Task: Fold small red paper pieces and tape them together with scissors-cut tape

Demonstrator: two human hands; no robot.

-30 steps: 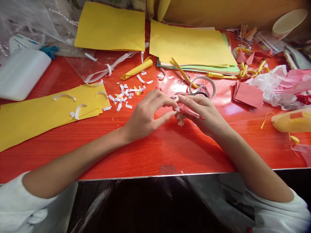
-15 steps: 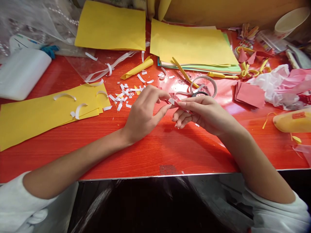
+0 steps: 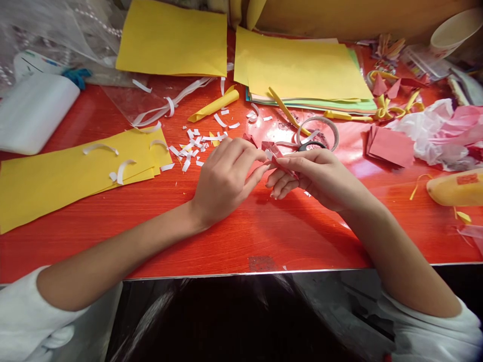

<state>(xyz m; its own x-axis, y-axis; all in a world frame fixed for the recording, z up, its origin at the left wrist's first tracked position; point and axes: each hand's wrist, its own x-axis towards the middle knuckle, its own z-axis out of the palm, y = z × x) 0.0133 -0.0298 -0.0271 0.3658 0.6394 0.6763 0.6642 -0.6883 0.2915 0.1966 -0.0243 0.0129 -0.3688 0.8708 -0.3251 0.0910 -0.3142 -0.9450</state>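
Between the fingertips of my right hand point(image 3: 320, 178) is a small folded piece of red paper point(image 3: 282, 163). A bit of white strip point(image 3: 268, 155) shows on its left end. My left hand point(image 3: 224, 183) is closed in a pinch at that same end, thumb and forefinger touching the piece. Just behind my right hand lie a roll of tape point(image 3: 335, 131) and a black loop point(image 3: 312, 145), which looks like a scissor handle. Cut white scraps point(image 3: 194, 146) are scattered beyond my left hand. Another small red paper fold point(image 3: 249, 141) shows past my left fingers.
Yellow sheets point(image 3: 173, 40) and a layered paper stack point(image 3: 302, 65) lie at the back. Long yellow strips point(image 3: 75, 171) are on the left, near a white roll point(image 3: 41, 110). Red paper squares point(image 3: 390, 146), crumpled plastic point(image 3: 433, 128) and a paper cup point(image 3: 455, 32) stand right.
My left thumb and forefinger have shifted slightly on the folded paper's end, and more of the fold shows. The right hand keeps its hold. The view has moved a little.
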